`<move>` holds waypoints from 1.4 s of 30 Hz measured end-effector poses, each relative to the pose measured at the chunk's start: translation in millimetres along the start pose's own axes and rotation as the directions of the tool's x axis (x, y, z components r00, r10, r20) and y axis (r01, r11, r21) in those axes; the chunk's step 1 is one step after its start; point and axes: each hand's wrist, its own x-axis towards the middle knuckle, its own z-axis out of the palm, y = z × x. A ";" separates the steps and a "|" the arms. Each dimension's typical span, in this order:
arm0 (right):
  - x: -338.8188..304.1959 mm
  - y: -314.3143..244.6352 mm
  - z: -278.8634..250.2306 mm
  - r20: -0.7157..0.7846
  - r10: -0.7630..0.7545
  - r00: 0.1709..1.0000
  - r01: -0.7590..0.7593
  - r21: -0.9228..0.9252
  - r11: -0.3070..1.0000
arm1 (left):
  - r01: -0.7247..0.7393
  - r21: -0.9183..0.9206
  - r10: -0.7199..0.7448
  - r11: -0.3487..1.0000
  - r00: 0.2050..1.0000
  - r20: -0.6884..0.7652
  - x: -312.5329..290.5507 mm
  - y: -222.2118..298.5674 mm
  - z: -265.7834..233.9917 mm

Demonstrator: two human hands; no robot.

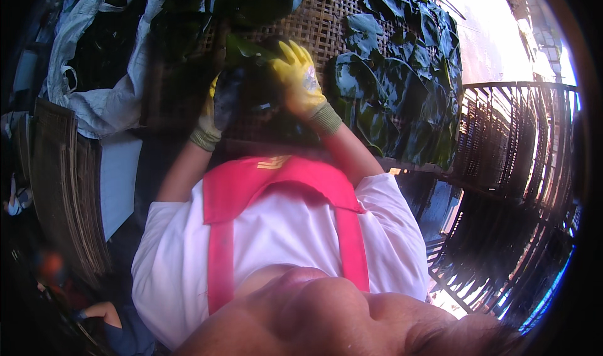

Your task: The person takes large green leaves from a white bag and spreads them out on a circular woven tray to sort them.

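While gloved hands (270,92) press leaves (389,105), woven tray (314,23) lies beneath.

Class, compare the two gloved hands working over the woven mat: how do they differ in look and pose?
The right hand is sunlit, its yellow glove bright, with fingers spread on the dark leaf. The left hand lies in shadow, its glove dull and darkened, and lower in the picture. The right hand's back faces the camera; the left hand's fingers are hard to make out. Both wear yellow gloves with greenish knit cuffs over the woven mat.
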 end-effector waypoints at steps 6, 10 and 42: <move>33.0 -16.0 -70.9 0.394 -0.102 0.913 -0.139 0.537 0.832 | -0.300 0.359 0.331 0.884 0.943 -0.028 15.7 118.3 17.1; 59.2 -14.9 -90.1 0.241 -0.231 0.942 -0.043 0.773 0.632 | -0.248 0.100 0.199 0.963 0.913 0.355 54.4 133.0 -31.5; -48.2 8.8 -13.6 -0.254 -0.160 0.954 0.149 -0.066 0.987 | 0.097 -0.868 0.003 0.487 0.994 0.112 -29.8 30.1 67.1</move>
